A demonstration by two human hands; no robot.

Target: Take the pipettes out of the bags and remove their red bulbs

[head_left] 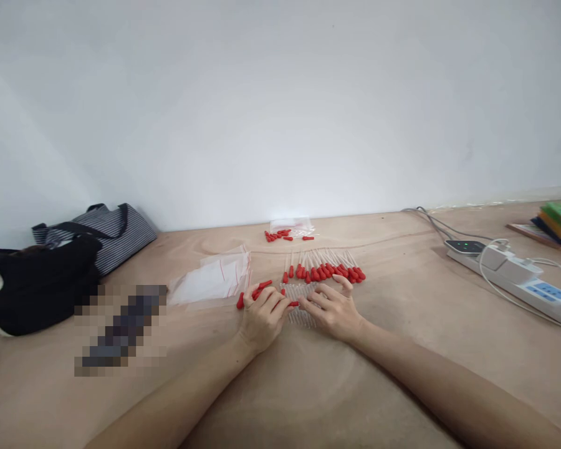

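Note:
Between the fingertips of my left hand (263, 319) is a small red rubber dropper bulb (294, 304), pointing toward the right. My right hand (335, 313) is closed in a pinch at the bulb's other end, on what looks like a thin clear glass dropper tube, mostly hidden by the fingers. Beneath both hands lies a row of bare glass tubes (301, 320). Loose red bulbs (265, 284) lie beside and partly behind my left hand. Just beyond the hands, several droppers with red bulbs fitted (325, 270) lie side by side, bulbs toward me.
Clear zip bags (210, 279) are stacked to the left. At the back, more red bulbs (273, 236) lie by a clear bag (290, 225). Black and striped bags (121, 234) stand far left, near a blurred dark object (126, 327). A power strip (537, 288) with cables lies right.

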